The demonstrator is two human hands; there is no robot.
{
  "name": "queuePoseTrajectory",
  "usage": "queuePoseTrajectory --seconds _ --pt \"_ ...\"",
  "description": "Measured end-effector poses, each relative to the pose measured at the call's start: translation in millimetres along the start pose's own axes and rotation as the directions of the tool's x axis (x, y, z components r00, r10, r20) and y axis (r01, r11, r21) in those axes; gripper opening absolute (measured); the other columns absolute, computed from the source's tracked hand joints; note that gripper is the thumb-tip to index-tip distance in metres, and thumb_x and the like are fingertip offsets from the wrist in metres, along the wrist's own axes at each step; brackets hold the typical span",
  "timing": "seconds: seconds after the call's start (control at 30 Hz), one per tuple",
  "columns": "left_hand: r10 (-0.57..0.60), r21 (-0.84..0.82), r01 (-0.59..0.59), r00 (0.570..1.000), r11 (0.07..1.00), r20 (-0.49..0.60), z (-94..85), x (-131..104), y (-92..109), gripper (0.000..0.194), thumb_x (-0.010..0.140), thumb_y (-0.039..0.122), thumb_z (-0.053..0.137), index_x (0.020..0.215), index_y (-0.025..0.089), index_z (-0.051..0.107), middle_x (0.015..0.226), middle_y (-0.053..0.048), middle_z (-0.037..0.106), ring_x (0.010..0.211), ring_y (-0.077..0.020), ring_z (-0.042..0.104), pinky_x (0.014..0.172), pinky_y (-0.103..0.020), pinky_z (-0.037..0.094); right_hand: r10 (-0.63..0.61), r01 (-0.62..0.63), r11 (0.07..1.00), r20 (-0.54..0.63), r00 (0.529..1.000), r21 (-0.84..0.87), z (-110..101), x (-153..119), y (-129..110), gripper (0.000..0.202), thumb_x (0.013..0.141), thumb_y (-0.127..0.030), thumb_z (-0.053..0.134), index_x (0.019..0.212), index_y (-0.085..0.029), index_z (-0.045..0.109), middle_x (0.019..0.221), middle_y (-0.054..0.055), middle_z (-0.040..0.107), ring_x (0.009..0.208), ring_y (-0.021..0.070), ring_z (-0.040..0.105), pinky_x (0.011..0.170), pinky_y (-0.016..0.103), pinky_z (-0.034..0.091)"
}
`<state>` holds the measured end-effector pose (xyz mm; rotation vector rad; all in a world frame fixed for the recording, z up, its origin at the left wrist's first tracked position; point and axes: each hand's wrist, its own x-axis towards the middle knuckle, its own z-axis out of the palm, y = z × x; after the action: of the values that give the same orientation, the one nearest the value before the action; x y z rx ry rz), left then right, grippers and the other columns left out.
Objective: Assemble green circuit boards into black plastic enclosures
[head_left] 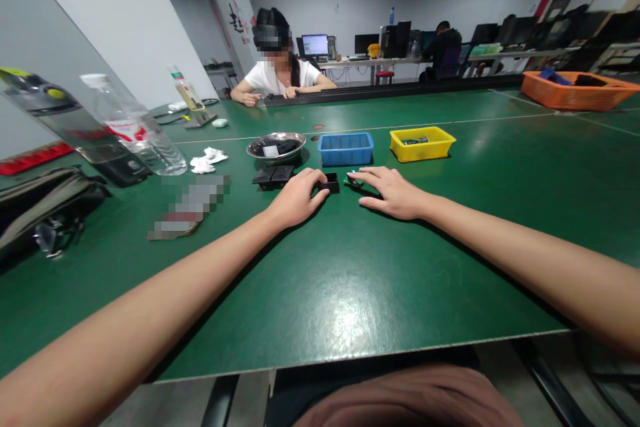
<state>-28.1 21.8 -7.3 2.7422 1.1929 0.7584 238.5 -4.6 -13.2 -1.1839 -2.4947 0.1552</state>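
My left hand (pixel 299 199) is closed on a small open-topped black plastic box (pixel 330 183) that rests on the green table, thumb at the near side and fingers at the far side. Just right of it lies a small green circuit board (pixel 353 181). The fingertips of my right hand (pixel 394 193) reach over this board and seem to touch it; the fingers are stretched and the thumb stands apart below. Left of my left hand sit more black plastic cases (pixel 273 177), side by side.
Beyond my hands stand a metal bowl (pixel 277 159) with dark parts, a blue divided bin (pixel 345 149) and a yellow bin (pixel 423 145) with small metal pieces. Bottles (pixel 145 133), tissue (pixel 207 160) and a bag (pixel 45 203) are at left. A person sits opposite; an orange basket (pixel 575 95) is far right.
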Motion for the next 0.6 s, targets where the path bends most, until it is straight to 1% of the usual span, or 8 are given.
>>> queuePoseTrajectory --seconds 0.07,0.2,0.27,0.33,0.47,0.6 --pt "-0.021 -0.027 0.021 1.0 0.999 -0.023 -0.4 -0.7 1.3 0.014 0.091 0.03 0.058 0.098 0.019 0.055 0.097 -0.007 0.064 0.092 -0.0232 0.063 0.088 -0.041 0.052 -0.038 0.038 0.999 0.029 0.999 0.007 0.6 1.9 -5.0 0.052 0.099 -0.041 0.055 0.147 -0.023 0.051 0.15 0.017 0.054 0.138 0.0336 0.048 0.111 0.055 0.038" --pt "-0.076 -0.096 0.069 0.995 0.993 -0.066 0.4 -1.9 2.8 0.032 0.086 0.028 0.065 0.113 0.018 0.051 0.107 -0.008 0.064 0.095 -0.0221 0.064 0.087 -0.039 0.053 -0.1 0.1 0.995 0.04 0.994 -0.004 0.1 3.1 -7.9 0.035 0.097 -0.036 0.056 0.125 -0.017 0.064 0.136 0.018 0.062 0.127 0.0325 0.057 0.104 0.05 0.043" --pt "-0.071 -0.099 0.062 0.993 0.993 -0.09 1.2 -1.6 2.2 0.039 0.085 0.025 0.066 0.119 0.018 0.051 0.113 -0.009 0.064 0.098 -0.0222 0.064 0.088 -0.039 0.054 -0.144 0.144 0.99 0.019 0.989 0.001 0.1 2.9 -7.2 0.03 0.097 -0.033 0.056 0.119 -0.016 0.066 0.13 0.018 0.065 0.122 0.0313 0.059 0.101 0.048 0.044" --pt "-0.041 -0.082 0.033 0.994 0.996 -0.098 1.2 -0.9 1.3 0.037 0.084 0.023 0.066 0.119 0.018 0.054 0.114 -0.009 0.064 0.102 -0.0228 0.064 0.089 -0.039 0.055 -0.195 0.195 0.981 -0.01 0.981 0.017 0.7 2.3 -6.2 0.026 0.096 -0.031 0.056 0.115 -0.016 0.066 0.124 0.016 0.068 0.118 0.0299 0.061 0.099 0.045 0.045" --pt "0.042 -0.059 -0.046 0.997 0.997 -0.062 -2.0 -0.5 3.3 0.026 0.084 0.021 0.066 0.109 0.018 0.06 0.108 -0.008 0.064 0.102 -0.023 0.063 0.088 -0.038 0.056 -0.264 0.27 0.961 -0.083 0.961 0.06 2.5 0.6 -5.6 0.022 0.093 -0.027 0.058 0.112 -0.017 0.065 0.116 0.014 0.07 0.109 0.0278 0.064 0.095 0.043 0.048" --pt "0.106 -0.085 -0.109 0.994 0.99 -0.034 -5.4 -2.0 10.1 0.025 0.085 0.02 0.064 0.109 0.017 0.06 0.107 -0.008 0.065 0.1 -0.0218 0.063 0.085 -0.035 0.055 -0.233 0.249 0.966 -0.18 0.956 0.07 4.0 -0.4 -5.8 0.034 0.09 -0.024 0.06 0.123 -0.016 0.061 0.109 0.012 0.071 0.098 0.0258 0.065 0.09 0.04 0.051"
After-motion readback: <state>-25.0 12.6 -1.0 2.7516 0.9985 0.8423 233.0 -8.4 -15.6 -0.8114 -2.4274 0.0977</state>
